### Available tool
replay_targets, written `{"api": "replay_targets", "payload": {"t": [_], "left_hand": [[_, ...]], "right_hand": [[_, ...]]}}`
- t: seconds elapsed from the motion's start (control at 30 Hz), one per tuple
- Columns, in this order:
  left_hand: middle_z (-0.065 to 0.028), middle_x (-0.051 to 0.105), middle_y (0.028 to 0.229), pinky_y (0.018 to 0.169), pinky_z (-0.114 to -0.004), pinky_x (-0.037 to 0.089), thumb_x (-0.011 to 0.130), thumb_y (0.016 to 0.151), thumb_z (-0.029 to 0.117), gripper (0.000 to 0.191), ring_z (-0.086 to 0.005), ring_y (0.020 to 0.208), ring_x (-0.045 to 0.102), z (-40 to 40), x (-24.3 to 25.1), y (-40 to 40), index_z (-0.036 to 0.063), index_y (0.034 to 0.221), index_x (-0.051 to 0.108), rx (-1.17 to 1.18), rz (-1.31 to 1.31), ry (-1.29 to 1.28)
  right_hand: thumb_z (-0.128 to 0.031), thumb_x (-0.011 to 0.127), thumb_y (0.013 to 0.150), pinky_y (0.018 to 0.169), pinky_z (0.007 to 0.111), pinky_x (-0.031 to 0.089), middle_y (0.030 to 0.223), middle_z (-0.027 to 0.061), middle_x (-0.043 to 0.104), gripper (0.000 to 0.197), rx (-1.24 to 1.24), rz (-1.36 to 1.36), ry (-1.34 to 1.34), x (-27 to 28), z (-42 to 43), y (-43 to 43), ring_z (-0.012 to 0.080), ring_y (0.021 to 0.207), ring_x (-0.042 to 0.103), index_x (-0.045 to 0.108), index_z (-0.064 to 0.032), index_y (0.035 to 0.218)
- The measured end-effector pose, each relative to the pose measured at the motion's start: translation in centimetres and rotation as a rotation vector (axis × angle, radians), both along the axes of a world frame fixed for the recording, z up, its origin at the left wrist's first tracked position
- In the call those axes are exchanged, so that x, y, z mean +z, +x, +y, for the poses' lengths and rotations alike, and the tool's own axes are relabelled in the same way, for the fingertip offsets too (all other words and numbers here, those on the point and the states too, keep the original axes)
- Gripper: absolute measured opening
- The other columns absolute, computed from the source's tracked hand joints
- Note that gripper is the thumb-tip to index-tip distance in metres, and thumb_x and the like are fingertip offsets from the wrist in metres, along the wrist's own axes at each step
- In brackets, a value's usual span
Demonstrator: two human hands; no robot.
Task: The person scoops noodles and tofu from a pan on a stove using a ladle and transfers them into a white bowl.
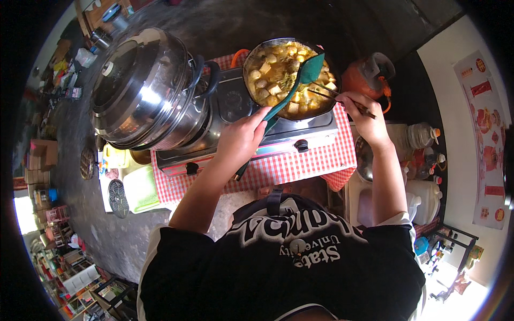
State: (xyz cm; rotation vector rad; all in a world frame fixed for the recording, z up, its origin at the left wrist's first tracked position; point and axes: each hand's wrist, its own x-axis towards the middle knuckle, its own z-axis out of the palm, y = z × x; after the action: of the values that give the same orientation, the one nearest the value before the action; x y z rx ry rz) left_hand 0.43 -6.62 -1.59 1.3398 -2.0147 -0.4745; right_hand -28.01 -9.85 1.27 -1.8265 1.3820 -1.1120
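Observation:
My left hand [243, 134] is closed around the handle of a green spatula [312, 69], whose blade is over the right part of a wok. My right hand [366, 116] grips a pair of chopsticks [329, 94], their tips at the food beside the blade. The wok [245, 76] holds a yellowish stew [277, 76] with tofu-like cubes, round balls and some greens. It sits on the right burner of a two-burner gas stove [277, 146]. On the left burner stands a large stainless steel steamer pot [144, 88] with a domed lid.
A red checked cloth [321, 160] covers the stove's table. An orange gas cylinder [363, 80] stands behind my right hand. Plastic bottles [419, 135] and jugs [426, 202] are at the right. A light green tray [141, 188] and a black perforated disc [118, 198] lie at the left.

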Motion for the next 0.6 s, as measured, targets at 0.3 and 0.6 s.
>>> {"api": "replay_targets", "payload": {"t": [0.3,0.6], "left_hand": [[-0.0142,0.060,0.072,0.054,-0.037,0.047,0.055,0.081,0.015,0.032,-0.0295,0.060,0.059,0.4,1.2,0.3,0.0146,0.113,0.053,-0.024,-0.037,0.024],[-0.0132,0.059,0.069,0.053,-0.032,0.044,0.052,0.084,0.019,0.030,-0.0234,0.056,0.056,-0.5,-2.1,2.8,0.0143,0.114,0.053,0.260,0.154,0.302]], "right_hand": [[-0.013,0.058,0.079,0.065,0.030,0.046,0.083,0.0160,0.061,0.016,0.014,0.294,-0.099,2.3,-1.4,2.0,0.0258,0.074,0.061,0.061,-0.0003,0.089],[-0.007,0.058,0.076,0.064,0.034,0.045,0.078,0.0126,0.055,0.007,-0.021,0.547,-0.113,6.5,4.4,1.7,0.0288,0.072,0.056,0.056,-0.0001,0.074]]}}
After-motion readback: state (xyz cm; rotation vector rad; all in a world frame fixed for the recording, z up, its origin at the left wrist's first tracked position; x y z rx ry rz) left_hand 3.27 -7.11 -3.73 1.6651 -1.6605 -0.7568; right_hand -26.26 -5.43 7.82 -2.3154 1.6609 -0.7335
